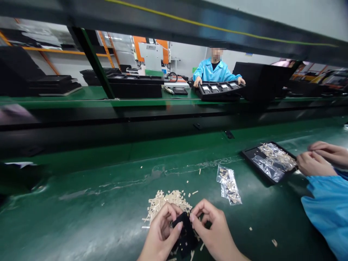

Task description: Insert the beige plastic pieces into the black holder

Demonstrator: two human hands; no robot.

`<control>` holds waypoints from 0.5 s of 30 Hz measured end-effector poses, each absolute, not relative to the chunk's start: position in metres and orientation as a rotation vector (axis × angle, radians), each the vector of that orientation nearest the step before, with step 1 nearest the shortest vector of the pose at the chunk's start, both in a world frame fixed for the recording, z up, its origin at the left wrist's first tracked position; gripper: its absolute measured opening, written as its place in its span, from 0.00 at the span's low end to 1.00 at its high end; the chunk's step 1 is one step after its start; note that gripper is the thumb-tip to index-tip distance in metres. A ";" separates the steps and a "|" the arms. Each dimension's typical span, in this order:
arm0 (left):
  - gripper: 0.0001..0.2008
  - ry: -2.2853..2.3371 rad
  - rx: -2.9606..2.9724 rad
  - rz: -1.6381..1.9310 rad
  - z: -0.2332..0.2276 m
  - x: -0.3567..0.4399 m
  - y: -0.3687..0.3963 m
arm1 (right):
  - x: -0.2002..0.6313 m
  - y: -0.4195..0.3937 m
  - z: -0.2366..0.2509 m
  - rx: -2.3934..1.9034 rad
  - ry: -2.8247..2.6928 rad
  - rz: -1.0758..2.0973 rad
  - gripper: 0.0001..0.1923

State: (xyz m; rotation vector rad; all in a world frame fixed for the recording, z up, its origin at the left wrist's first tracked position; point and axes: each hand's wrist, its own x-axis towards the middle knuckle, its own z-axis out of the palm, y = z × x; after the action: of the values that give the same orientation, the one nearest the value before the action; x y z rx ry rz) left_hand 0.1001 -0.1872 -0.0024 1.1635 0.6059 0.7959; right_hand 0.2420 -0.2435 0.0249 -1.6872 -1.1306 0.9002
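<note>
My left hand (163,228) grips a small flat black part (186,237) between thumb and fingers. At the right edge of this part, my right hand (213,226) has thumb and forefinger pinched together; whatever lies between them is too small to make out. Just beyond my hands spreads a loose pile of small beige pieces (164,199), some of them strip-shaped. A few more lie scattered around the black part. To the right of the pile rest clear plastic bags (230,185) with similar beige pieces inside.
A black tray (248,157) with bags and beige pieces stands at right, beside a co-worker's hands (317,157) and blue sleeve. Across the green bench (89,206), another person in blue (214,72) holds a black tray with compartments (221,92). A beam (174,21) crosses overhead.
</note>
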 end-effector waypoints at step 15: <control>0.11 0.569 1.167 0.735 0.007 0.098 -0.186 | 0.245 -0.241 0.030 -1.629 -1.042 1.115 0.07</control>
State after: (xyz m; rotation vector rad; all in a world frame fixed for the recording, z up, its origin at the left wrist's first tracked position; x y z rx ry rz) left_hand 0.0982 -0.1857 0.0075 1.1673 0.5693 0.7348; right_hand 0.2448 -0.2414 0.0300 -1.6288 -1.0420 1.1151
